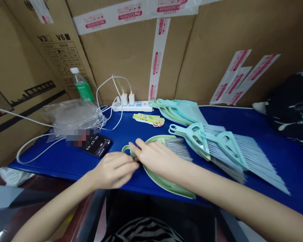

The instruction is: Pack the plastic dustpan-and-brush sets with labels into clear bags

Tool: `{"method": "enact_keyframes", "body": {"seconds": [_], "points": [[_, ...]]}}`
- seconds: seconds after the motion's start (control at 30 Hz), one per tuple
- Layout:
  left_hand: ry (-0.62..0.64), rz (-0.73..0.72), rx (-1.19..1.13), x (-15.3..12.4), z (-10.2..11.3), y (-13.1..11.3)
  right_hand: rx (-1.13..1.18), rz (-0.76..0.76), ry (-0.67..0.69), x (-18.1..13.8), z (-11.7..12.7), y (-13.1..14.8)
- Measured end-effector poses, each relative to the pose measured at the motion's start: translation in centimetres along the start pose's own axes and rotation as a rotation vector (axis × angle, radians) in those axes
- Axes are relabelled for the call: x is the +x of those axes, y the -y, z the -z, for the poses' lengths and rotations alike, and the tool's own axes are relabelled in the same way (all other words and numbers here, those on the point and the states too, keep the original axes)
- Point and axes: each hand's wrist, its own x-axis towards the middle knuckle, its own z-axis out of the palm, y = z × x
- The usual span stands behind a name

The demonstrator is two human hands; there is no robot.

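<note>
A light green dustpan (175, 188) lies near the table's front edge, with a small brush (179, 149) of grey bristles on top of it. My right hand (155, 156) is closed over the handles where they meet, and covers most of the brush's body. A green handle loop (126, 148) pokes out beyond its fingertips. Close against the handles, my left hand (116, 169) has its fingers pinched together; what they hold is hidden. To the right lie several blue and green brushes (223, 146). Behind them, blue and green dustpans (184, 109) are stacked.
Yellow-green printed labels (148, 119) lie on the blue table (126, 132). At the left are a phone (98, 145), clear plastic bags (74, 116), a bottle (83, 85) and white cables. A power strip (133, 107) runs along the cardboard wall (131, 60). Dark patterned fabric (291, 104) sits far right.
</note>
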Motion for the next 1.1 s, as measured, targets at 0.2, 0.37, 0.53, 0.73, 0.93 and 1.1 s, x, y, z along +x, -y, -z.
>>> {"method": "enact_keyframes", "body": {"seconds": [0.2,0.37,0.53,0.73,0.93,1.1], "points": [[0.154,0.523,-0.093,0.7,1.0,1.8,0.121,-0.059,0.017,0.8,-0.5,0.5],[0.295,0.632,-0.348,1.4,0.5,1.9,0.291,-0.080,-0.018,0.4,-0.1,-0.8],[0.376,0.720,-0.544,2.1,0.4,2.0,0.357,-0.016,-0.099,-2.7,-0.7,-3.7],[0.463,0.809,-0.782,3.3,-0.5,2.5,0.358,-0.002,-0.215,-4.5,-3.1,-4.3],[0.580,0.773,-0.983,4.4,-1.3,4.0,0.378,-0.032,-0.355,-4.3,-4.6,-3.7],[0.614,0.782,-1.096,4.5,-1.8,4.6,0.459,-0.023,-0.251,-5.2,-5.1,-3.7]]}}
